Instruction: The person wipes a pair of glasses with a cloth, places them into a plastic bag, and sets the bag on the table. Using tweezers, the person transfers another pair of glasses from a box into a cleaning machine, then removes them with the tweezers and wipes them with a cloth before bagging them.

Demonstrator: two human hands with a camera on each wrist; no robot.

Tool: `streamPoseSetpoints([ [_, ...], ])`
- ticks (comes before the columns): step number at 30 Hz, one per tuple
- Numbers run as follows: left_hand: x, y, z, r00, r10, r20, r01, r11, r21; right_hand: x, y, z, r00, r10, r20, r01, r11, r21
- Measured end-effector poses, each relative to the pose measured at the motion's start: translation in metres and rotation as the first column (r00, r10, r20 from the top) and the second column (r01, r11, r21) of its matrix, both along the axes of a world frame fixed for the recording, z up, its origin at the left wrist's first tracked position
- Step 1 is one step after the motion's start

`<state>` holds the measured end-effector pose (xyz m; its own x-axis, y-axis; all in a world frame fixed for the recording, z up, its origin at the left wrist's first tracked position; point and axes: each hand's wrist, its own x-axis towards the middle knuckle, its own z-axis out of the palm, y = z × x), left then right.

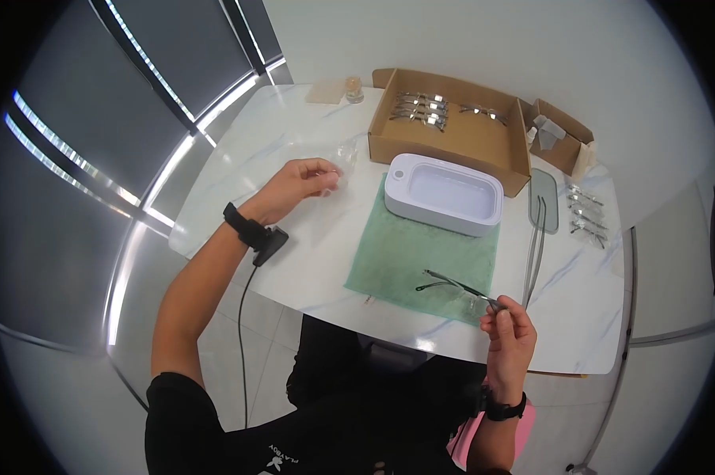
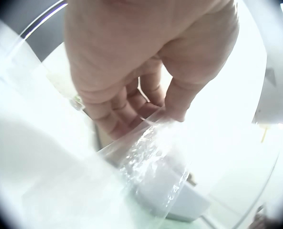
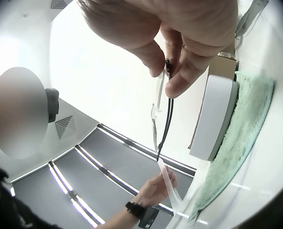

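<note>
My left hand (image 1: 298, 186) pinches a clear plastic bag (image 1: 343, 162) above the left part of the table; in the left wrist view the crinkled bag (image 2: 153, 160) hangs from the thumb and fingertips of that hand (image 2: 146, 62). Near the table's front edge, my right hand (image 1: 509, 340) holds a pair of glasses (image 1: 460, 286) by one end, its dark temples pointing left over the green cloth (image 1: 421, 253). The right wrist view shows the thumb and fingers of the right hand (image 3: 172, 47) pinching the thin dark frame (image 3: 169, 121).
A white basin-like device (image 1: 444, 194) stands on the cloth's back part. Behind it, a cardboard box (image 1: 484, 146) holds several glasses. To the right are a grey tray (image 1: 544, 214) with long tweezers (image 1: 534, 261), bagged glasses (image 1: 587, 215) and a smaller box (image 1: 563, 134). A jar (image 1: 353, 91) stands at the back left.
</note>
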<state>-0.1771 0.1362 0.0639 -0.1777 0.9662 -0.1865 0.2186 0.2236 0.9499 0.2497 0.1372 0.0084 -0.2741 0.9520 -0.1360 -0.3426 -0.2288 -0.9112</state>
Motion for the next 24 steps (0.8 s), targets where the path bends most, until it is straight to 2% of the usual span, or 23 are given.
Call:
streamPoseSetpoints([
  [1, 0.011, -0.008, 0.002, 0.989, 0.009, 0.147, -0.008, 1.0, -0.009, -0.001, 0.001, 0.0, 1.0, 0.003, -0.013, -0.003, 1.0, 0.011],
  [2, 0.021, -0.015, 0.002, 0.988, 0.014, 0.155, -0.012, 1.0, -0.018, -0.002, 0.002, 0.0, 1.0, 0.005, -0.024, -0.005, 1.0, 0.023],
  [4, 0.042, -0.026, 0.0, 0.988, -0.105, 0.115, 0.1, 0.994, 0.044, -0.005, 0.001, 0.004, 0.999, 0.01, -0.039, -0.008, 0.999, 0.039],
  [6, 0.069, -0.039, 0.005, 0.988, -0.124, 0.092, 0.119, 0.991, 0.063, -0.006, 0.002, 0.011, 0.999, -0.003, -0.046, 0.006, 0.998, 0.069],
  [8, 0.092, -0.05, 0.01, 0.955, -0.215, -0.206, 0.242, 0.963, 0.119, -0.006, 0.001, 0.018, 0.995, 0.001, -0.095, 0.013, 0.989, 0.146],
  [9, 0.1, -0.053, 0.007, 0.946, -0.25, -0.205, 0.285, 0.945, 0.163, -0.005, 0.002, 0.021, 0.996, -0.002, -0.086, 0.017, 0.985, 0.172],
  [13, 0.124, -0.063, 0.011, 0.95, -0.253, -0.181, 0.279, 0.95, 0.137, 0.003, 0.002, 0.027, 0.998, -0.019, -0.063, 0.034, 0.97, 0.24],
  [24, 0.133, -0.069, 0.01, 0.937, -0.284, -0.205, 0.316, 0.937, 0.148, 0.007, -0.004, 0.025, 0.999, 0.002, 0.052, -0.018, 0.951, 0.308],
])
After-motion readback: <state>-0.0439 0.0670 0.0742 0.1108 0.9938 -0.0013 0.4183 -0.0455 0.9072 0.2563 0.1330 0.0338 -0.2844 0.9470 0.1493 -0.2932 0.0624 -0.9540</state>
